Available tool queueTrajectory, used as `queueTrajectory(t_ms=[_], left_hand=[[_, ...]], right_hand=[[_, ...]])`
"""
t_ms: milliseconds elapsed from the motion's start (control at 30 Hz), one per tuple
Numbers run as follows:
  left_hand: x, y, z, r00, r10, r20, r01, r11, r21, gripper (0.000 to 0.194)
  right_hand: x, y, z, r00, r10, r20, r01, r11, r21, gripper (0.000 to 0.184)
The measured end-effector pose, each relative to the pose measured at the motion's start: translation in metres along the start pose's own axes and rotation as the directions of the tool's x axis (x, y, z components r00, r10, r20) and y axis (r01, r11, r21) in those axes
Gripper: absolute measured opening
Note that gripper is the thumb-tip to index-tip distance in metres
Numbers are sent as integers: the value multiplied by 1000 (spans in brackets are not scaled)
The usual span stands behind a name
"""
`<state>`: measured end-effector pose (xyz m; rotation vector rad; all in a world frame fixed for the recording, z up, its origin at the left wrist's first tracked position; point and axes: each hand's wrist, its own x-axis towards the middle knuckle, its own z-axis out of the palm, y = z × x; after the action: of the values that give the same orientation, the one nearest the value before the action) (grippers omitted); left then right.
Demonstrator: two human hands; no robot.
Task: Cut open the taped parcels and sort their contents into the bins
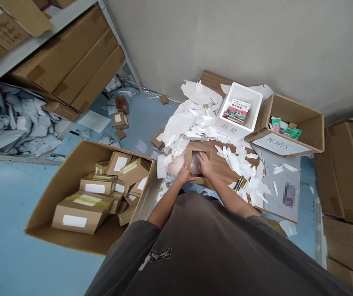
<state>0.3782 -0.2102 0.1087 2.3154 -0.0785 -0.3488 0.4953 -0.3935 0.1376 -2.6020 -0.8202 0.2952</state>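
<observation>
A small cardboard box (198,180) stands open at the near edge of the wooden table (216,172). My left hand (184,172) grips its left wall, thumb and fingers on either side. My right hand (205,164) reaches over the box's right side, with fingers stretched out and slightly apart inside the opening. Something pale, perhaps clear wrapping, shows inside the box; its kind I cannot make out. To the right of the hands, a yellow and black utility knife (238,184) lies among torn white paper (238,162).
At left stands a large carton (45,213) holding several taped boxes. Behind, a white foam box (241,129) contains books, beside a labelled carton (316,131) with green items. More white scraps (179,119) cover the table's far left. Shelves (80,16) and stacked cartons flank the space.
</observation>
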Motion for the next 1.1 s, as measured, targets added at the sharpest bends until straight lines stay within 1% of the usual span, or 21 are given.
queueTrajectory(t_ms=[33,100,233,300,333,400,433,467,500,567,633,667,700,767,867,900,933,1000,1033,1067,1100], left_hand=[[1,0,2,1000,15,-6,-15,1000,-7,30],[3,-1,5,1000,20,-10,-20,1000,-12,28],[3,-2,5,1000,-19,0,19,1000,-2,26],[1,-2,2,999,-32,-9,32,999,8,23],[0,-3,0,999,-35,-19,35,999,13,22],[-2,-6,-7,998,-37,-51,38,999,23,23],[-3,-8,-11,997,-37,-68,39,999,28,23],[-4,-11,-17,996,-39,-83,42,999,34,23],[-4,-15,-23,995,-40,-96,44,998,41,24],[-6,-23,-36,993,-39,-114,46,997,58,26],[-9,-30,-47,993,-33,-116,42,996,72,28],[-10,-33,-52,993,-31,-112,40,996,75,28],[-12,-35,-55,994,-29,-106,37,997,74,29],[-15,-37,-59,995,-38,-92,44,997,64,29],[-19,-37,-58,993,-79,-88,83,996,44,27],[-20,-37,-57,992,-91,-88,95,995,36,25],[-21,-38,-56,991,-100,-88,103,994,27,24],[-21,-39,-53,990,-107,-91,108,994,7,23],[-21,-40,-52,990,-109,-92,109,994,-3,23],[-20,-40,-52,990,-111,-91,111,994,-13,24],[-20,-41,-52,989,-117,-92,116,993,-19,24]], right_hand=[[5,3,-2,1000,-17,8,17,1000,-16,84],[20,9,-6,997,8,73,-3,998,-70,93],[52,11,-10,957,160,240,-118,976,-181,98],[56,9,-11,947,171,272,-124,975,-182,100],[54,8,-12,953,154,260,-113,980,-166,100],[44,5,-13,978,95,185,-75,991,-110,91],[38,3,-13,987,63,149,-53,996,-75,83],[33,0,-12,989,35,141,-30,999,-41,72],[29,-4,-10,986,12,163,-10,1000,-11,62],[29,-15,-2,965,-17,260,10,999,30,46],[40,-27,9,942,-1,336,-6,1000,20,40],[48,-34,15,938,19,347,-22,1000,5,43],[57,-41,22,934,45,355,-43,999,-14,49],[75,-52,35,907,126,402,-107,992,-71,71],[91,-61,53,853,243,462,-176,967,-183,101],[94,-63,58,846,264,464,-184,960,-210,107],[96,-63,62,848,268,457,-183,958,-222,111],[99,-64,68,862,266,432,-182,957,-225,111],[101,-65,69,866,271,421,-189,956,-226,106],[103,-65,70,872,276,405,-197,954,-226,98],[104,-66,69,881,282,381,-205,951,-230,85]])
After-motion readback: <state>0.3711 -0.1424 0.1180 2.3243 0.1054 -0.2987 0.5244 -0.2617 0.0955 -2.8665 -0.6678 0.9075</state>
